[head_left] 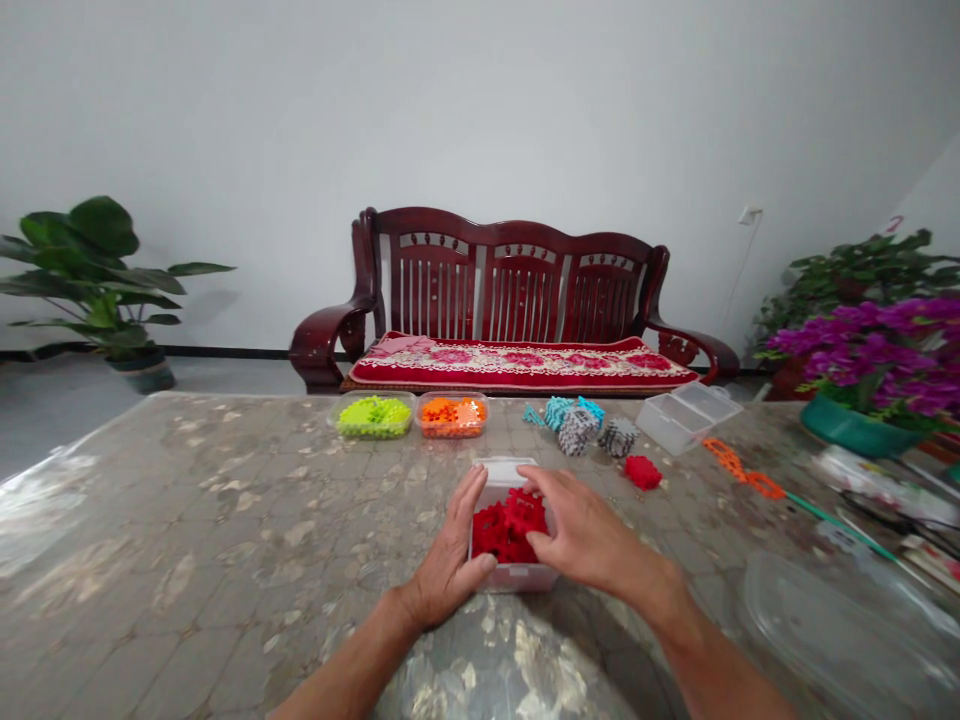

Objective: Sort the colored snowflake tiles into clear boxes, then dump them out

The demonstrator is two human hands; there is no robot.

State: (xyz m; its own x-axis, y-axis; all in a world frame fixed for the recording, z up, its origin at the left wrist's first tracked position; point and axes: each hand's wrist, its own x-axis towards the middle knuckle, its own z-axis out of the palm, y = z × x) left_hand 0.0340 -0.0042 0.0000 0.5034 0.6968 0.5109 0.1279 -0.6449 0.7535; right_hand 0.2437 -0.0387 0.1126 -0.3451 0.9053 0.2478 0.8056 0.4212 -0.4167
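A clear plastic box [517, 580] filled with red interlocking plastic pieces [506, 530] stands on the table in front of me. My left hand [450, 560] is curved around its left wall, thumb at the near edge and fingers along the side. On the other side, my right hand [581, 525] wraps over the right wall. Its fingertips reach the far rim, and its thumb lies on the red pieces. The white flap [504, 468] of the box sticks up at the back. Part of the right wall is hidden by my right hand.
Behind stand tubs of yellow-green pieces [373, 416] and orange pieces [452, 414]. Blue pieces [559, 412], grey clusters [578, 431], a red cluster [643, 472] and an opened clear box [679, 420] lie right. A clear lid [832, 620], orange chain [739, 470] and flowerpot [855, 430] are farther right.
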